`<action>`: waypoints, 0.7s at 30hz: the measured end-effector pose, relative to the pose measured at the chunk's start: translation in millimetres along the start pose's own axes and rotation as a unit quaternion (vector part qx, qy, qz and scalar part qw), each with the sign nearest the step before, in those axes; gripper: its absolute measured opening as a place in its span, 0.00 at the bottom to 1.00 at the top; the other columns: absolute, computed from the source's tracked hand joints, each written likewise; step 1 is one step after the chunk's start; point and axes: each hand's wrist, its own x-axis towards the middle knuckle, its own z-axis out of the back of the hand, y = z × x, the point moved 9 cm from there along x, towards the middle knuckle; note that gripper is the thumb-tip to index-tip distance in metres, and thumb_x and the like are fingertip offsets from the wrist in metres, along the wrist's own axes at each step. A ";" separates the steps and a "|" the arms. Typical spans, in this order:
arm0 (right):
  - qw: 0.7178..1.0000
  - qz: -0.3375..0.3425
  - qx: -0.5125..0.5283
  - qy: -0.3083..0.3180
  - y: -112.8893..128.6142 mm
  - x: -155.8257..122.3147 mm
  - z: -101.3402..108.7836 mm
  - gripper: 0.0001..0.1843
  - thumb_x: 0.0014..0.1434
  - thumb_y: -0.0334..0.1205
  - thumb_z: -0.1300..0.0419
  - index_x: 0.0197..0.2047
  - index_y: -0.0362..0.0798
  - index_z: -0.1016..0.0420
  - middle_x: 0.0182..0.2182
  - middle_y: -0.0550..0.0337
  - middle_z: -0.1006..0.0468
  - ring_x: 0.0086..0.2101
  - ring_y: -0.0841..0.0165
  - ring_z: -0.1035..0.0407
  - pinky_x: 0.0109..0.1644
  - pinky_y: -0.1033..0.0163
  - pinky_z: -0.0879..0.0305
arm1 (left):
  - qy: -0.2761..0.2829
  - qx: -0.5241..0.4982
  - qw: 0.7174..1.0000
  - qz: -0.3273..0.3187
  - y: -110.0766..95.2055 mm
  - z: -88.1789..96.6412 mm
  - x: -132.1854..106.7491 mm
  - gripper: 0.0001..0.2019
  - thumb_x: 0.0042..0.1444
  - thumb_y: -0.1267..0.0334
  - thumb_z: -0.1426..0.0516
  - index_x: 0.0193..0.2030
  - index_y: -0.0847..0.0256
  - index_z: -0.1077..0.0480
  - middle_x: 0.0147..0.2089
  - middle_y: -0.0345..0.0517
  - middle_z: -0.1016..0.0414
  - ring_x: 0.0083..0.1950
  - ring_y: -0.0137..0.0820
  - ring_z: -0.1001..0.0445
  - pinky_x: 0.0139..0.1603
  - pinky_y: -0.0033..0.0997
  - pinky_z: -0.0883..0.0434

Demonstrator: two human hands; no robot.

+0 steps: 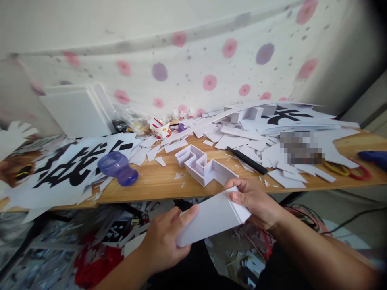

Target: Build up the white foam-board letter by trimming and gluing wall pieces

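My left hand (165, 239) and my right hand (256, 203) both grip a folded white board piece (211, 217), held below the front edge of the wooden table (160, 181). The left hand holds its lower left end with the thumb laid on top. The right hand pinches the upper right end, where the piece bends into a short flap. Just beyond it, at the table's front edge, sits a white angular box-like letter shape (202, 163) made of the same board.
A clear purple cup (117, 168) lies on its side, left of centre. A black knife-like tool (247, 160) rests among white offcuts. Sheets printed with black characters (72, 165) cover the left. Scissors (347, 170) and a blue tool (373, 158) lie far right. Scraps litter the floor.
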 end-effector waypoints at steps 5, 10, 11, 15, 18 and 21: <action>0.998 0.006 -0.013 -0.059 1.5 -6.4 7.0 0.25 0.40 0.55 0.27 0.28 0.47 0.33 0.18 0.67 0.30 0.16 0.76 0.38 0.19 0.71 0.44 | -0.001 0.010 1.000 0.017 0.2 1.0 -3.1 0.42 0.42 0.70 0.45 0.67 0.49 0.52 0.34 0.42 0.32 0.30 0.33 0.27 0.29 0.31 0.28; 0.997 0.002 -0.013 -0.077 -1.7 -8.1 6.3 0.23 0.41 0.55 0.27 0.26 0.47 0.32 0.17 0.67 0.31 0.17 0.77 0.40 0.19 0.70 0.45 | 0.014 0.028 0.999 0.032 2.0 5.7 -3.3 0.41 0.40 0.70 0.45 0.66 0.50 0.47 0.33 0.42 0.32 0.30 0.33 0.28 0.28 0.32 0.29; 0.997 0.002 -0.017 -0.078 -2.1 -8.1 6.3 0.23 0.42 0.55 0.27 0.26 0.47 0.32 0.17 0.66 0.31 0.17 0.77 0.40 0.20 0.70 0.45 | 0.021 0.033 0.999 0.032 2.2 6.6 -3.5 0.41 0.40 0.70 0.45 0.66 0.50 0.46 0.33 0.42 0.32 0.30 0.33 0.28 0.28 0.32 0.29; 0.995 -0.007 -0.028 -0.093 -3.5 -7.4 9.0 0.23 0.42 0.55 0.27 0.26 0.47 0.32 0.17 0.67 0.32 0.17 0.76 0.40 0.19 0.70 0.47 | 0.041 0.052 0.997 0.033 2.1 10.1 -4.7 0.41 0.40 0.69 0.45 0.66 0.49 0.46 0.32 0.41 0.32 0.28 0.32 0.28 0.26 0.31 0.30; 0.994 -0.008 -0.031 -0.108 -2.5 -6.9 9.7 0.24 0.40 0.54 0.26 0.27 0.47 0.31 0.17 0.66 0.31 0.17 0.76 0.40 0.19 0.71 0.47 | 0.037 0.059 0.997 0.029 2.3 13.5 -5.3 0.41 0.40 0.69 0.46 0.66 0.49 0.46 0.32 0.40 0.32 0.27 0.32 0.28 0.25 0.30 0.31; 0.996 0.007 -0.005 -0.093 -0.4 -6.4 3.6 0.24 0.39 0.53 0.25 0.26 0.46 0.32 0.17 0.66 0.31 0.16 0.77 0.39 0.18 0.72 0.46 | 0.009 0.051 0.999 0.013 1.4 19.3 -5.6 0.40 0.41 0.70 0.46 0.66 0.50 0.46 0.32 0.40 0.33 0.27 0.31 0.29 0.24 0.29 0.32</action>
